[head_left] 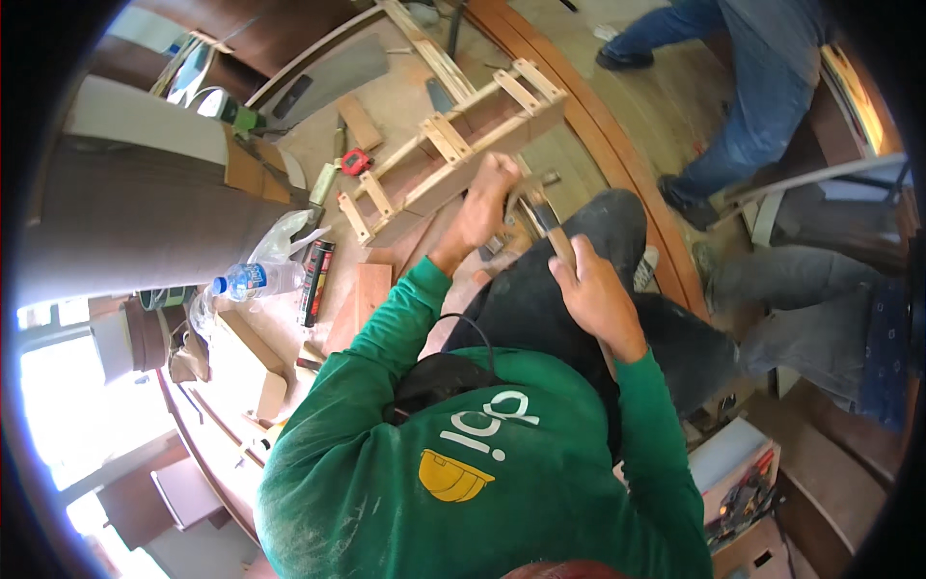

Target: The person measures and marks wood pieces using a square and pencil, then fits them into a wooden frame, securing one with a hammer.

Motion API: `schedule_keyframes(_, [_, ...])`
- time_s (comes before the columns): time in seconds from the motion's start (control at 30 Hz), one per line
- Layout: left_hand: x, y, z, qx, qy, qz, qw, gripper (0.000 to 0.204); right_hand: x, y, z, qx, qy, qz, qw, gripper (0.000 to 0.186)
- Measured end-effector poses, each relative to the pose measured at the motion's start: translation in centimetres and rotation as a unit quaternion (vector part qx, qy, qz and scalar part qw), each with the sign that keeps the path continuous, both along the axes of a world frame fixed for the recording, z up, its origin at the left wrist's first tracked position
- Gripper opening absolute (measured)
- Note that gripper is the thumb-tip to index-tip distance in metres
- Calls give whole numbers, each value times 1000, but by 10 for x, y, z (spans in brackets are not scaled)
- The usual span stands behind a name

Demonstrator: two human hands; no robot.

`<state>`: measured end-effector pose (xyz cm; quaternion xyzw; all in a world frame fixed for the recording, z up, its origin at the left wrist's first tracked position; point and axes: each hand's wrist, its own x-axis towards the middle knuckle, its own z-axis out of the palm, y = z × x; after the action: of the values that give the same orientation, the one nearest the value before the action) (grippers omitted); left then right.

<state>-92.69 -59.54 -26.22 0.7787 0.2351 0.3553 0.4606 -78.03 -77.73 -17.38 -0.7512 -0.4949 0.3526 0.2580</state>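
My right hand (598,297) is wrapped round the wooden handle of a hammer (552,227). Its head end is raised in front of my left hand (488,198), whose fingers are curled closed. Whatever those fingers hold, if anything, is hidden. Just beyond the left hand lies a long, narrow wooden frame (424,198) with short pale crosspieces fixed across it. The hammer's head is partly blurred, and I cannot tell whether it touches anything.
A red tape measure (355,161), water bottle (265,280), black tube (315,283) and wood block (371,291) lie to the left. Two people, one in jeans (762,106), one in grey trousers (810,299), are at right, beyond a long brown board (632,174). A toolbox (738,463) sits lower right.
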Motion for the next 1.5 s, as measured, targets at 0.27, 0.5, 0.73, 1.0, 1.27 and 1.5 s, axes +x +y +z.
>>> schedule_keyframes(0.27, [-52, -10, -16, 114, 71, -95, 986, 33, -8, -11, -3, -24, -11, 146, 989, 38])
schedule_keyframes(0.5, [-35, -48, 23, -191, 98, -34, 976, 67, 17, -26, -23, -87, 14, 142, 986, 39])
schedule_keyframes(0.73, [-40, -26, 8, -54, 256, 130, 956, 81, -28, -24, -36, -52, -9, 69, 996, 41])
schedule_keyframes(1.0, [8, -49, -9, -147, 270, 145, 941, 44, -25, -29, -34, -58, -19, 28, 998, 38])
schedule_keyframes(1.27, [-10, -37, -4, -225, 138, 15, 964, 32, -11, -29, -32, -71, 2, 39, 997, 39])
schedule_keyframes(1.5, [-25, -53, 13, -253, 152, -90, 951, 31, 10, -44, -11, -111, -17, 100, 989, 39])
